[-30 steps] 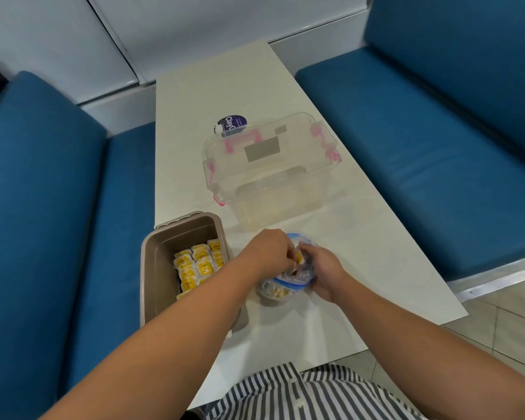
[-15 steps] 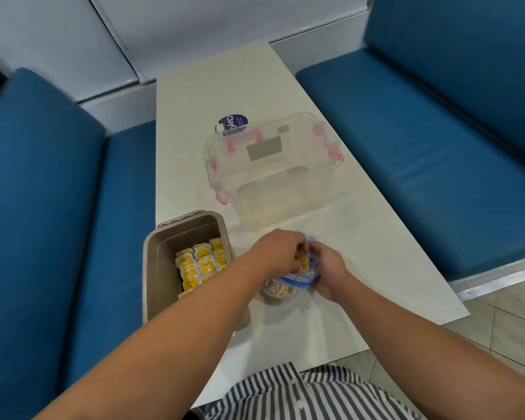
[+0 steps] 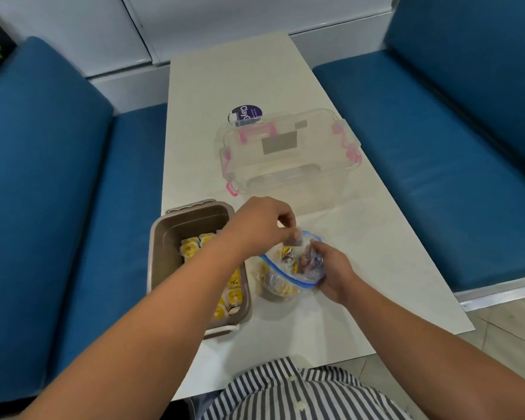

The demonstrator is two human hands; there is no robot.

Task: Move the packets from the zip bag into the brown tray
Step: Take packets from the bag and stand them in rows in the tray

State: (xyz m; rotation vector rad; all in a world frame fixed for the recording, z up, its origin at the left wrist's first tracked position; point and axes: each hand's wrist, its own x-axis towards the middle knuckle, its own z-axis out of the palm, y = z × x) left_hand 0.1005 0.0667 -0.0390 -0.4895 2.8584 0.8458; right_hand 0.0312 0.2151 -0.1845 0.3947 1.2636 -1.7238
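A clear lidded box [image 3: 288, 159] with pink latches stands on the white table [image 3: 231, 74], blue benches [image 3: 437, 131] either side

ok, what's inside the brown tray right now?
Yellow packets lie in rows inside the brown tray, seen at its far and near ends. The left forearm crosses over the middle, so the packets there, and the total count, are hidden.
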